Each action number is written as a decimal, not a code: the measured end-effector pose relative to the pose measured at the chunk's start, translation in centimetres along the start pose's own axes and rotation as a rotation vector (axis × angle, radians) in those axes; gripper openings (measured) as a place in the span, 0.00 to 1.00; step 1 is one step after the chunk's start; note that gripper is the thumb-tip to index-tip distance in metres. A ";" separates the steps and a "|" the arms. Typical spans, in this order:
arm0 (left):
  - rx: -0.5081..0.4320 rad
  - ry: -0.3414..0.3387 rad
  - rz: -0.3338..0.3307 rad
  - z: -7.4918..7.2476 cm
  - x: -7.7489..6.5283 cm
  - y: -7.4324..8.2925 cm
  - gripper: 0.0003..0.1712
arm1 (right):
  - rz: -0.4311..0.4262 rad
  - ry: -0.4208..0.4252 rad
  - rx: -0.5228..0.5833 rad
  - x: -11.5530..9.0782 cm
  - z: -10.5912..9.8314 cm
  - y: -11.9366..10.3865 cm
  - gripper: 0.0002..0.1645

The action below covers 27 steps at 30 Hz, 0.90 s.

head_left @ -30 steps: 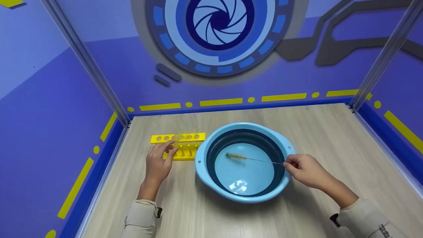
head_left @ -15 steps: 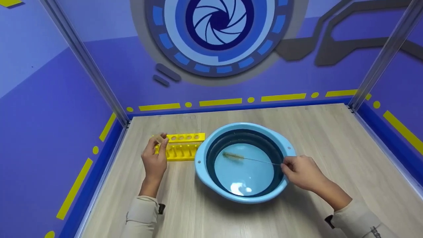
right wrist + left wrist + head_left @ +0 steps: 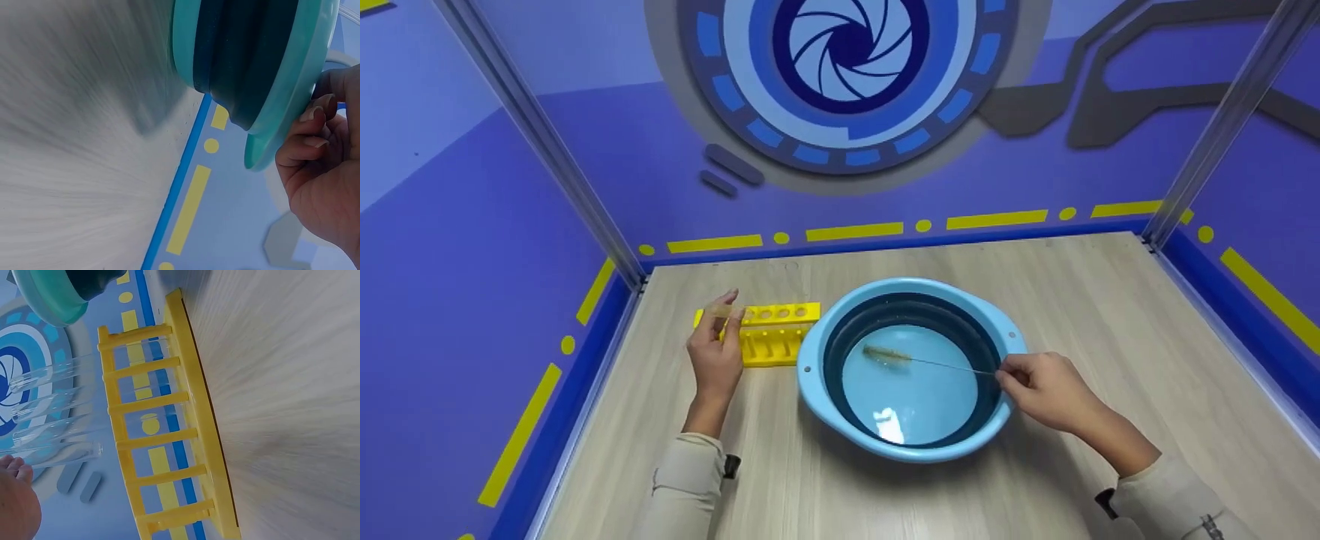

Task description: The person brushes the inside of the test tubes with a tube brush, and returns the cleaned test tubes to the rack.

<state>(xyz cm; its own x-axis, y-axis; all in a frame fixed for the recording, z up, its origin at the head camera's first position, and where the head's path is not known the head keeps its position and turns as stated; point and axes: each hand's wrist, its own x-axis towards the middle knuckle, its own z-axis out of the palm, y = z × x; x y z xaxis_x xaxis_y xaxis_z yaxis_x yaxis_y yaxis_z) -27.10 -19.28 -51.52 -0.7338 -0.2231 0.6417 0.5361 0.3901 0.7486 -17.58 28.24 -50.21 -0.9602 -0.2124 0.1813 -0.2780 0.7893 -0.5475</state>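
Observation:
My left hand (image 3: 715, 364) is at the left end of a yellow test tube rack (image 3: 771, 360), thumb and fingers pinching a clear test tube (image 3: 70, 452). That tube lies across the fingers above the rack's top in the left wrist view. Several more clear tubes stand in the rack slots beside it. On the other side, my right hand (image 3: 1046, 391) pinches the thin wire handle of a test tube brush (image 3: 887, 354) at the basin's right rim. The brush's bristled head lies inside the light blue basin (image 3: 810, 394), over its bottom.
The basin, with a dark folding wall, stands right against the rack's right end on a wood-look table (image 3: 780, 480). Blue printed panels (image 3: 585, 172) enclose the table at the back and both sides.
My left hand has moved left along the rack with the test tube. The right hand has shifted slightly left, and the brush head has slid a little left in the basin.

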 end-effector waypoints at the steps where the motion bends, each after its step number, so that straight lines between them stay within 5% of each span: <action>1: 0.005 -0.006 -0.010 0.0 0.1 -0.1 0.09 | 0.005 -0.004 0.004 0.0 0.0 0.0 0.10; 11: 0.034 -0.068 -0.060 0.4 0.3 -1.4 0.09 | 0.025 -0.018 0.016 -0.1 -0.1 0.0 0.10; 19: 0.005 -0.047 -0.144 0.9 1.6 -1.8 0.10 | 0.003 -0.003 0.025 0.0 -0.1 0.0 0.11; 27: 0.112 -0.118 -0.105 1.2 2.7 -2.0 0.14 | 0.006 0.013 0.013 0.2 0.2 0.0 0.12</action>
<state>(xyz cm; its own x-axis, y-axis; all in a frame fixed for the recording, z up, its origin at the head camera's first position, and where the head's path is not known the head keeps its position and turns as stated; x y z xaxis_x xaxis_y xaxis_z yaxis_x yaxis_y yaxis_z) -30.66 -19.58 -51.55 -0.8306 -0.1637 0.5323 0.4095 0.4684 0.7829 -17.83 28.10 -50.34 -0.9615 -0.2002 0.1884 -0.2726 0.7831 -0.5590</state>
